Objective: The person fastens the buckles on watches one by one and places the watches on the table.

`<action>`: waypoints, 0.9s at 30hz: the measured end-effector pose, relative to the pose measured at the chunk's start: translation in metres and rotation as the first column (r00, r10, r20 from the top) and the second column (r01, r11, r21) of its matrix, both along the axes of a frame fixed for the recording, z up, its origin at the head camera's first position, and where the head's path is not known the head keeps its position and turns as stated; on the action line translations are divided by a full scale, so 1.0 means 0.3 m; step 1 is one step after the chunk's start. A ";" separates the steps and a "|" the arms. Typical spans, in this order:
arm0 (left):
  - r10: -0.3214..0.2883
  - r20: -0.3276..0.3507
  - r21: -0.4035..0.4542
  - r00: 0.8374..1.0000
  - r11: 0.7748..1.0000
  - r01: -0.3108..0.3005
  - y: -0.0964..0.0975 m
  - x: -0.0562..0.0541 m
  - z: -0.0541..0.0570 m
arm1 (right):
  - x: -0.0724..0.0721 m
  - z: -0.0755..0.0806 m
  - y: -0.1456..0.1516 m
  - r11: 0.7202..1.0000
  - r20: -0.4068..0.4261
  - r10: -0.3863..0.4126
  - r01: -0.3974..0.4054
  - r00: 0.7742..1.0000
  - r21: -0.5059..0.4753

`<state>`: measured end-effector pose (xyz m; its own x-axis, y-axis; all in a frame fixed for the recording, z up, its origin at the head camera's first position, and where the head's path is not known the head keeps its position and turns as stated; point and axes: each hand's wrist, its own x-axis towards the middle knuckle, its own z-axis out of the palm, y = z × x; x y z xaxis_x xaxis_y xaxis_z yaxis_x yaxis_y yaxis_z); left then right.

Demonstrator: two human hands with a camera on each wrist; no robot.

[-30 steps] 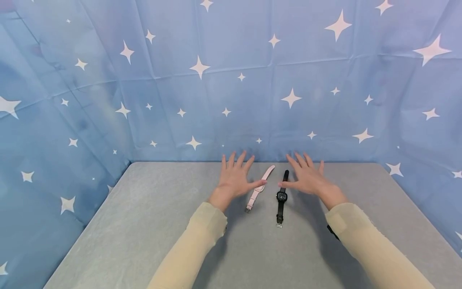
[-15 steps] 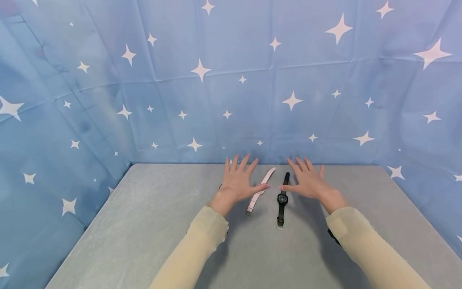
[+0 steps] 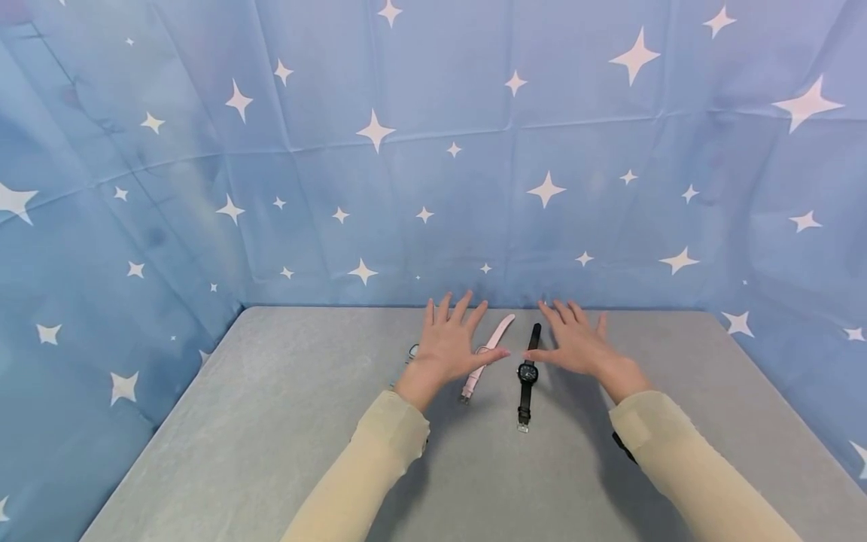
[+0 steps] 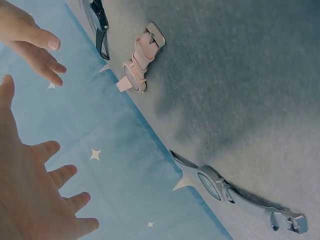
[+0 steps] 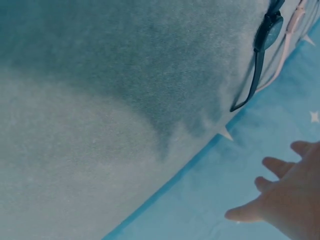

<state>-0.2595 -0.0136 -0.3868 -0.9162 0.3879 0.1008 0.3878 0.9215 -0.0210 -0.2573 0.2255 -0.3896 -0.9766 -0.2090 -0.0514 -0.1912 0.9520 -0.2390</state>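
Observation:
My left hand [image 3: 443, 350] hovers over the table with fingers spread and holds nothing. Its thumb passes over a pink wristwatch [image 3: 500, 331], which lies slantwise with its strap undone. Mostly covered by this hand in the head view is a pale blue-grey wristwatch [image 4: 210, 185]; the left wrist view shows it stretched out flat. My right hand [image 3: 579, 346], likewise spread and holding nothing, has its thumb over the upper strap of a black wristwatch [image 3: 527, 373]. The black watch lies face up between the hands, just right of the pink one [image 5: 295, 20].
A grey cloth-covered table [image 3: 284, 421] extends under both arms. Blue curtain fabric [image 3: 433, 173] with white stars rises along its back and sides. Cream sleeves [image 3: 379, 452] cover the forearms, and a dark band [image 3: 624, 447] shows below the right cuff.
My left hand has drifted slightly right, and part of the blue-grey watch now shows at its left side. The right hand stays nearly still. The watches lie as before.

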 end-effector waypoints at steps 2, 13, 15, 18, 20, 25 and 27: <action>0.004 -0.001 -0.004 1.000 1.000 -0.004 -0.001 0.000 -0.003 | 0.000 -0.001 -0.002 1.000 0.002 0.000 0.000 1.000 -0.003; 0.002 -0.002 -0.016 1.000 1.000 -0.002 0.002 0.018 -0.007 | -0.002 -0.015 -0.003 1.000 -0.002 -0.006 0.006 1.000 -0.019; 0.002 -0.001 -0.018 1.000 1.000 -0.002 0.003 0.019 -0.008 | -0.004 -0.015 -0.007 1.000 0.000 -0.004 0.004 1.000 -0.021; -0.002 0.016 -0.021 1.000 1.000 0.002 0.006 0.022 -0.011 | -0.005 -0.017 -0.012 1.000 0.014 -0.003 0.003 1.000 -0.030; -0.010 0.032 -0.019 0.999 1.000 0.010 0.008 0.025 -0.014 | -0.005 -0.017 -0.013 0.999 0.024 -0.002 0.003 1.000 -0.038; -0.036 0.046 -0.008 0.998 0.999 0.036 0.016 0.036 -0.022 | -0.001 -0.019 -0.014 0.999 0.033 0.002 -0.001 0.999 -0.040; -0.049 0.040 -0.003 0.998 0.999 0.049 0.019 0.043 -0.027 | 0.000 -0.021 -0.016 1.000 0.031 0.003 -0.002 1.000 -0.030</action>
<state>-0.2467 -0.0077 -0.3948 -0.8992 0.4331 0.0629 0.4335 0.9011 -0.0081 -0.2572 0.2207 -0.3957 -0.9740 -0.2134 -0.0759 -0.1856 0.9440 -0.2729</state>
